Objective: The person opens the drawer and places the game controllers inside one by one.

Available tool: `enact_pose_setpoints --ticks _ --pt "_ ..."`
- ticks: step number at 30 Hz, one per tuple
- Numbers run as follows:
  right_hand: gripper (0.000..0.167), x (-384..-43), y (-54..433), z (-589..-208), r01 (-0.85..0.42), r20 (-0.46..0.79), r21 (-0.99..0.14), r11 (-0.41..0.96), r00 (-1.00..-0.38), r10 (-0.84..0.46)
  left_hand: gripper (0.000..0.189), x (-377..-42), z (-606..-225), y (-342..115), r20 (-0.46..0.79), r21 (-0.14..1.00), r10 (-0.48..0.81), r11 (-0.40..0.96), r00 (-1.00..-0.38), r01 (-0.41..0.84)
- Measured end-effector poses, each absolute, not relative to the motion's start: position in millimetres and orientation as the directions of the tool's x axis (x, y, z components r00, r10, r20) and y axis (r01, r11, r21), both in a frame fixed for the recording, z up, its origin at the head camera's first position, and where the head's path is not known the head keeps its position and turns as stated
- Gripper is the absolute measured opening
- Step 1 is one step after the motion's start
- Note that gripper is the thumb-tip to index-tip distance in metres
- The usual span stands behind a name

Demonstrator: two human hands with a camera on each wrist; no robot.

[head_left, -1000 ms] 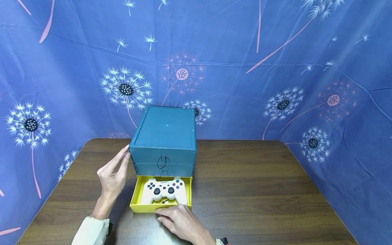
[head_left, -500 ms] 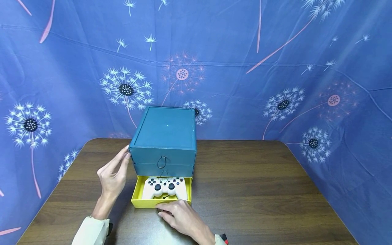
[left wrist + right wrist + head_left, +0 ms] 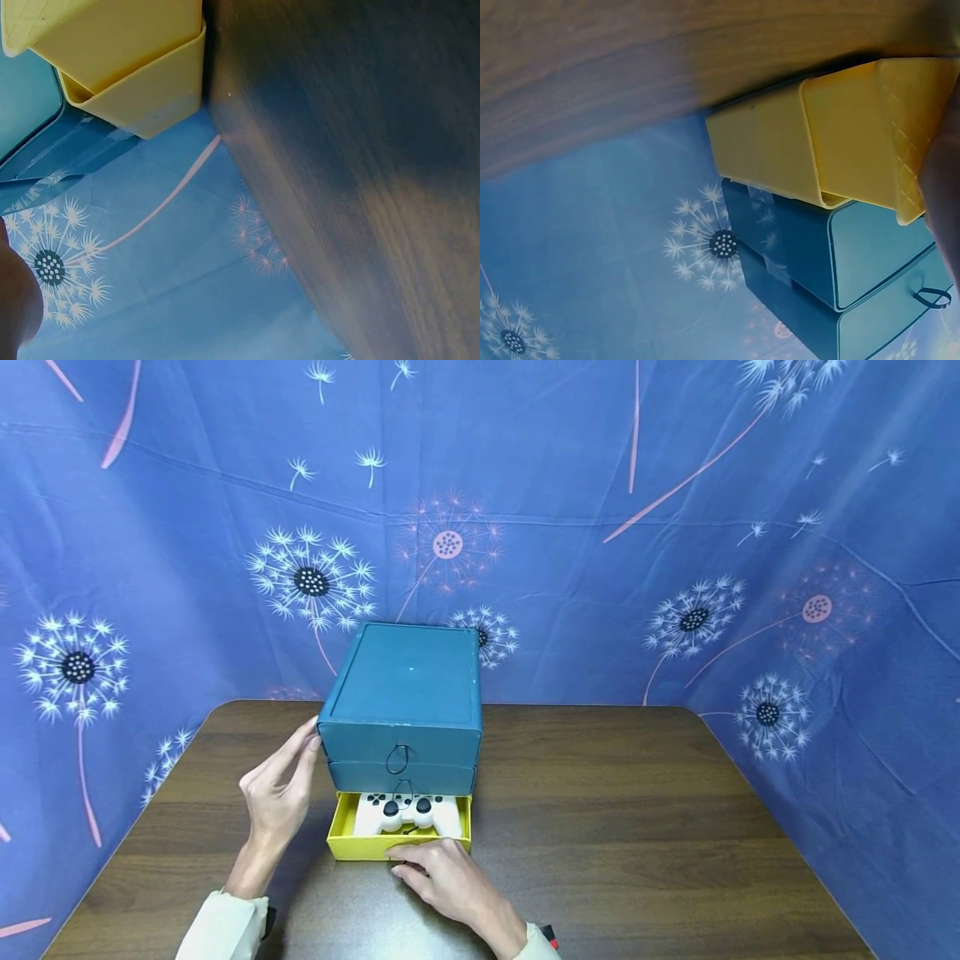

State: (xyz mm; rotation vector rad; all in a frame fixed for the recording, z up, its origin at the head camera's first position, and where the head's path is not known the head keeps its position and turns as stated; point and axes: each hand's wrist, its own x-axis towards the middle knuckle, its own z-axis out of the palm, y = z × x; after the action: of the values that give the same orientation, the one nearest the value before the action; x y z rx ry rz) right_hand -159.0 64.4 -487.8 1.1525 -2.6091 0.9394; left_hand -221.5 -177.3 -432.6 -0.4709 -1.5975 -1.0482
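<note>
A stack of drawers stands on the table: two blue drawer units [image 3: 411,672] over a yellow casing [image 3: 765,142]. From the casing a yellow drawer [image 3: 358,848] sticks part-way out. Inside it lies a white game controller [image 3: 444,817], its far edge hidden under the units above. My left hand [image 3: 276,793] touches the upper unit's front left edge with thumb and fingers extended. Against the yellow drawer's front panel rest the fingers of my right hand [image 3: 448,875]. The right wrist view shows the drawer's patterned front [image 3: 907,135] beside part of that hand.
The brown wooden table [image 3: 637,827] extends to the right of the stack. Behind it hangs a blue cloth [image 3: 570,593] with a dandelion print. A dark wire loop [image 3: 397,759] hangs on the upper blue drawer's front.
The yellow drawer has slid further into its casing, carrying the controller with it. My right hand has moved forward along with the drawer front. My left hand stays at the stack's edge.
</note>
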Motion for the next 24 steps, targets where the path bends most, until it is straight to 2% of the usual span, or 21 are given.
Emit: enact_pose_setpoints --ticks 24 --pt "0.02 -175 62 -489 -0.694 0.371 -0.488 0.529 -0.714 -0.594 0.027 -219 -428 -174 0.927 0.375 -0.229 0.535 -0.298 0.757"
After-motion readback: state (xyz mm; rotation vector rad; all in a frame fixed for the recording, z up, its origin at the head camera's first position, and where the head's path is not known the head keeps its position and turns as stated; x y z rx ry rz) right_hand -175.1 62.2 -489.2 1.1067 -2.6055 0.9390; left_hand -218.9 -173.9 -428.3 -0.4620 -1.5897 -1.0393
